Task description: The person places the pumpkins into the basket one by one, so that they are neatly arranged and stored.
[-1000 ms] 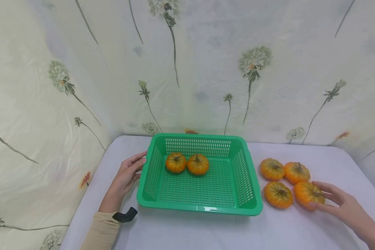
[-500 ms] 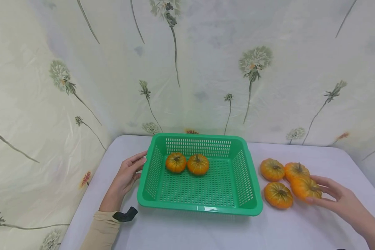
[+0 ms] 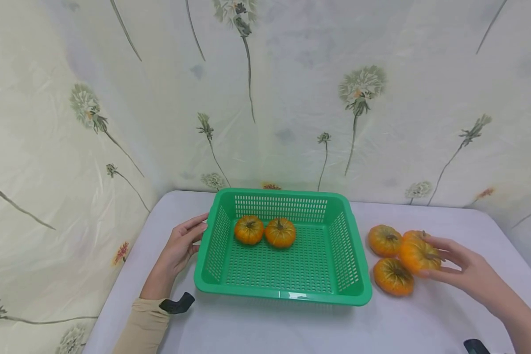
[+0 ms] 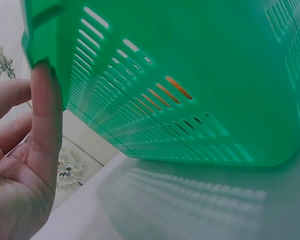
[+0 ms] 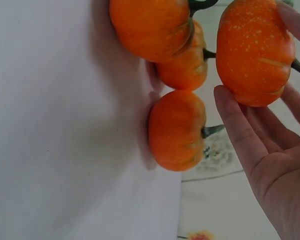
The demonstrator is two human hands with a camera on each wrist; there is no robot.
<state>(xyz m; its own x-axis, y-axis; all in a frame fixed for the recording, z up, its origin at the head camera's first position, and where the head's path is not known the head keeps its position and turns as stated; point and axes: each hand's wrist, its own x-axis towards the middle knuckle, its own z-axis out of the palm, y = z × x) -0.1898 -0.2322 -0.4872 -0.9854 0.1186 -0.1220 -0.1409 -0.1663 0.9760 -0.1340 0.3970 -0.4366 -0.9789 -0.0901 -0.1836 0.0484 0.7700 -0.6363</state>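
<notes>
My right hand (image 3: 464,265) grips a small orange pumpkin (image 3: 418,254) by its sides, fingers at the far side and thumb at the near one. In the right wrist view this pumpkin (image 5: 255,55) is raised off the table, its stem toward the palm. Three more pumpkins sit close by: one at the back left (image 3: 385,240), one at the front left (image 3: 394,278), and one partly hidden behind the held one (image 3: 413,235). My left hand (image 3: 181,246) holds the left rim of a green plastic basket (image 3: 283,294); its fingertips (image 4: 42,75) tuck under the rim.
Two pumpkins, one at the left (image 3: 249,230) and one beside it (image 3: 280,233), lie inside the basket near its back left. A white cloth covers the table (image 3: 256,329). Flower-patterned fabric (image 3: 287,98) hangs behind and at the left.
My right hand has lifted the front right pumpkin off the table and carried it left and slightly back, over the others. The left hand and the basket have stayed still.
</notes>
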